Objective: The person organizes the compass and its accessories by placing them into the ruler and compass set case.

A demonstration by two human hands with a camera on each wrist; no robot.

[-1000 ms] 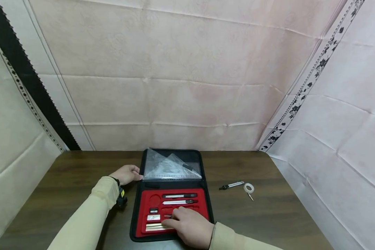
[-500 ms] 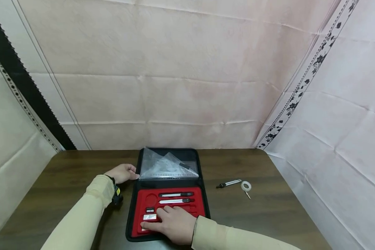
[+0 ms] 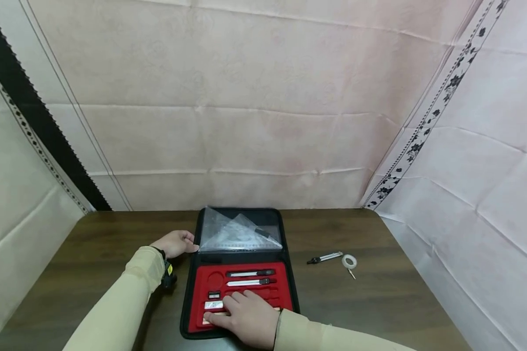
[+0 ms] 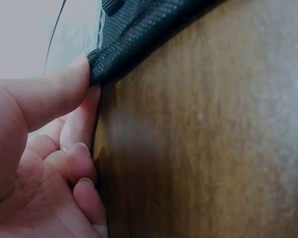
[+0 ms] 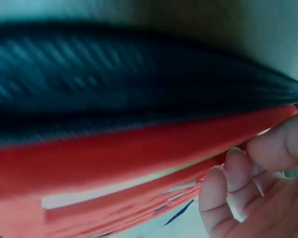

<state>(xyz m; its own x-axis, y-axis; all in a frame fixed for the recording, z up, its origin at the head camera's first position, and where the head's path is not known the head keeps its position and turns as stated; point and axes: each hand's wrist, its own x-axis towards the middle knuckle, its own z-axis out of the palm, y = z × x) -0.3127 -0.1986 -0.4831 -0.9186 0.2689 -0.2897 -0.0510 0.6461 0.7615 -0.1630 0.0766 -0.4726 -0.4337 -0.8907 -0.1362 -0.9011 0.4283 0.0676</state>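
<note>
While left hand (image 3: pixel 175 243) is pinching black textured case (image 3: pixel 239 258), newly spread right hand (image 3: pixel 248 319) is apparently seating slim pale sticks (image 5: pixel 89 195) in moulded red tray (image 3: pixel 283 285).

Wooden tabletop (image 3: pixel 355 312) is running between the black case (image 3: pixel 246 258) and the compass-like tool (image 3: pixel 325 258), leaving a hand room to pass. The right hand (image 3: pixel 251 318) is obstructing the lower red tray (image 3: pixel 283 278); the left hand (image 3: pixel 177 243) is blocking the case's left side.

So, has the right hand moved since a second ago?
Yes: in the head view the right hand moved left across the red tray, judged against the white block lying in it.
</note>
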